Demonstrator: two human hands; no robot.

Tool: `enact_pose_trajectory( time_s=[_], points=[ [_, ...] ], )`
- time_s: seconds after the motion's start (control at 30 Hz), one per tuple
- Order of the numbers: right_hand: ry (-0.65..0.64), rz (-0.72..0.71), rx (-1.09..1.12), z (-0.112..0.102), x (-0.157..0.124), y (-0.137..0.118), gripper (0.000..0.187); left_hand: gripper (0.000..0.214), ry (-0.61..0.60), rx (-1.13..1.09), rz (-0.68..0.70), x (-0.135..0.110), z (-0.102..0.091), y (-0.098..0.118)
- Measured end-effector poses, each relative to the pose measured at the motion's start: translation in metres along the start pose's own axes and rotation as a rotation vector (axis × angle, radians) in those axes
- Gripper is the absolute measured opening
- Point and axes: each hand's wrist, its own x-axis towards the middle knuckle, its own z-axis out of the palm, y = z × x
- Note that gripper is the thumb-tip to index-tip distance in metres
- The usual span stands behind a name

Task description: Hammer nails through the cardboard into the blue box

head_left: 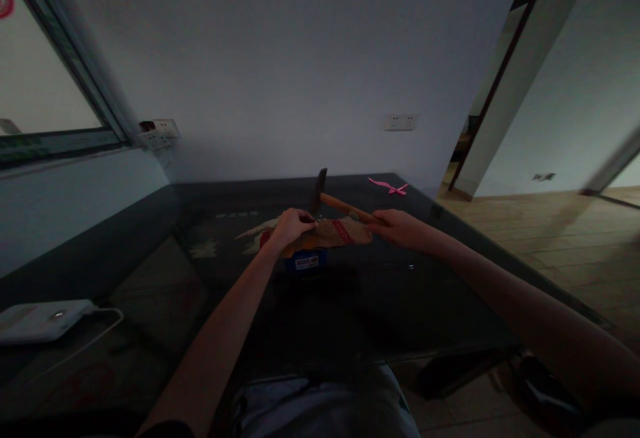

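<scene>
Gripping a hammer (332, 200) by its handle (347, 207), right fingers (378, 222) curled round, left fingers (307, 221) just beside its head (318, 193), grip unclear

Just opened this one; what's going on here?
A person's right hand grips a hammer by its wooden handle above a dark table. The left hand is at a patterned piece that appears to lie on a blue box, its fingers near the hammer's head. Whether they pinch anything is too dark to tell.
</scene>
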Motion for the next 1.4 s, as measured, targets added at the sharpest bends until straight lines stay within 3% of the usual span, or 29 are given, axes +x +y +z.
enact_pose_trajectory(
  time_s=[0.23,0.47,0.6,0.73,0.87,0.97,1.03,1.13,1.2,1.27,1.4],
  points=[
    [0.015,-0.027,-0.065,0.0,0.002,0.001,0.02,0.024,0.013,0.012,0.031,0.0,0.001,-0.002],
    [-0.022,0.008,0.051,0.001,-0.001,0.0,0.017,0.023,-0.004,0.03,0.006,-0.001,0.0,0.0],
    [0.024,0.09,0.337,0.008,-0.014,0.001,0.021,0.018,-0.006,0.031,0.033,-0.002,-0.001,0.002],
    [0.124,0.175,0.754,0.036,-0.036,0.004,0.029,0.022,-0.023,0.012,0.119,-0.004,-0.009,0.01],
    [0.142,0.218,1.194,0.079,-0.053,0.006,0.035,0.037,0.17,0.1,0.215,-0.02,-0.028,0.029],
    [0.152,0.226,1.403,0.1,-0.058,0.005,0.033,0.029,0.292,0.208,0.243,-0.052,-0.033,0.044],
    [0.15,0.207,1.474,0.105,-0.059,0.006,0.032,0.025,0.195,0.227,0.299,-0.078,-0.026,0.048],
    [0.166,0.18,1.519,0.105,-0.06,0.009,0.031,0.022,-0.172,0.279,0.379,-0.108,-0.006,0.041],
    [0.179,0.181,1.522,0.104,-0.061,0.011,0.032,0.021,-0.325,0.36,0.346,-0.116,0.007,0.031],
    [0.183,0.187,1.521,0.103,-0.062,0.011,0.034,0.021,-0.369,0.454,0.274,-0.117,0.015,0.022],
    [0.177,0.188,1.511,0.105,-0.064,0.01,0.034,0.023,-0.318,0.598,0.133,-0.115,0.018,0.016]
  ],
)
